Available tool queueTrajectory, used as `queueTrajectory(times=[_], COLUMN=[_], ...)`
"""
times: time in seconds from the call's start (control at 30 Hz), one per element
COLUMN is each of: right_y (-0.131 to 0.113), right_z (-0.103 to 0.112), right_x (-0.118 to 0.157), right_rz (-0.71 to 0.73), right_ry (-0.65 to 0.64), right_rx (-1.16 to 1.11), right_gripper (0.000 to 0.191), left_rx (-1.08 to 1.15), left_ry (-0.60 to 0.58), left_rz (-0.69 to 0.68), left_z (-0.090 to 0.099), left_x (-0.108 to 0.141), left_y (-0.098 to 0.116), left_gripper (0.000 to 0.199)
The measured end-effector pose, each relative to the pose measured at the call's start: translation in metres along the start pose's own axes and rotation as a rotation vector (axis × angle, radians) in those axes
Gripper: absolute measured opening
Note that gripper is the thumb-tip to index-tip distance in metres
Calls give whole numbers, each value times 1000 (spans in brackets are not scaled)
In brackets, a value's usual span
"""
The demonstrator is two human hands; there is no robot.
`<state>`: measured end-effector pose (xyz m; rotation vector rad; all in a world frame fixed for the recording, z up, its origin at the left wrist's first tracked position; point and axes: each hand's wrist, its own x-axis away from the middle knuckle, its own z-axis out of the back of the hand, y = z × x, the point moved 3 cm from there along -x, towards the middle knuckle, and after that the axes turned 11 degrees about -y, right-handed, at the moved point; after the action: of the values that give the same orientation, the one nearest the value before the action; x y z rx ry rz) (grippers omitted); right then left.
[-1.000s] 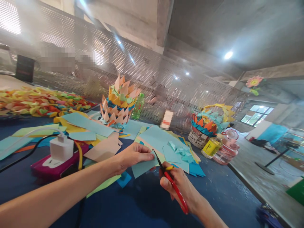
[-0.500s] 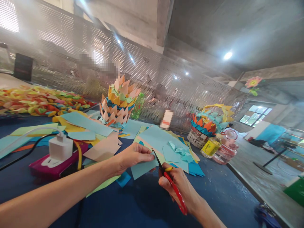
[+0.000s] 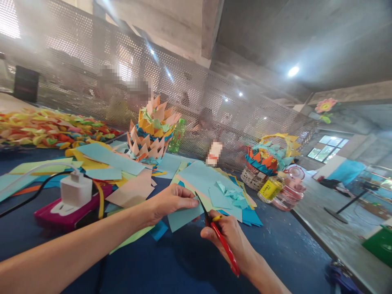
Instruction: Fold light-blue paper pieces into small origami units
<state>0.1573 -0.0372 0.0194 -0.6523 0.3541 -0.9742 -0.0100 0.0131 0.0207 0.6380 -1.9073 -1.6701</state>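
Between the thumb and fingers of my left hand (image 3: pixel 174 201) is a light blue sheet of paper (image 3: pixel 183 218), its lower corner hanging free over the dark blue table. My right hand (image 3: pixel 231 233) is closed on a pair of scissors (image 3: pixel 225 246) with red and yellow handles. The dark blades point up and left, at the right edge of the sheet beside my left fingertips. Just behind my hands lie light blue sheets (image 3: pixel 196 177) and a few folded light blue pieces (image 3: pixel 231 192).
A tiered folded-paper piece (image 3: pixel 150 134) and a green bottle (image 3: pixel 177 136) stand behind the sheets. To the left are a magenta power strip (image 3: pixel 58 216) with cables and a heap of coloured paper pieces (image 3: pixel 55 128). A paper-filled basket (image 3: pixel 254 177) and a yellow-labelled bottle (image 3: pixel 271 188) stand right.
My right thumb has shifted slightly left on the scissors. The sheet and my left hand stay nearly where they were; the whole view has drifted a little.
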Motion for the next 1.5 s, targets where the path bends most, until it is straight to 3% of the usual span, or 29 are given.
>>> queueTrajectory(times=[0.43, 0.6, 0.73, 0.97, 1.13, 1.23, 1.33, 1.4, 1.5], right_y=[4, 11, 38, 109, 142, 122, 75, 48, 27], right_z=[-2, 13, 42, 112, 119, 110, 93, 77, 57], right_x=[-2, 3, 24, 88, 110, 107, 83, 57, 22], right_rz=[-45, -145, -346, -786, -939, -1011, -748, -535, -398], right_ry=[65, 185, 202, 264, 159, 232, 334, 248, 216], right_rx=[67, 138, 242, 566, 783, 851, 783, 646, 627], right_gripper=[35, 32, 25, 27, 24, 31, 29, 22, 15], left_rx=[-17, -28, -36, -41, -49, -55, -72, -87, -75], left_ry=[-7, 45, 56, 99, 106, 97, 98, 109, 113], left_rz=[17, 38, 34, 62, 74, 62, 64, 71, 73], left_z=[0, 5, 9, 12, 13, 14, 14, 15, 14], left_x=[0, -2, -4, -5, -6, -7, -7, -7, -6], left_y=[0, -3, -4, -9, -10, -10, -10, -9, -7], left_gripper=[22, 27, 28, 33, 34, 33, 34, 34, 34])
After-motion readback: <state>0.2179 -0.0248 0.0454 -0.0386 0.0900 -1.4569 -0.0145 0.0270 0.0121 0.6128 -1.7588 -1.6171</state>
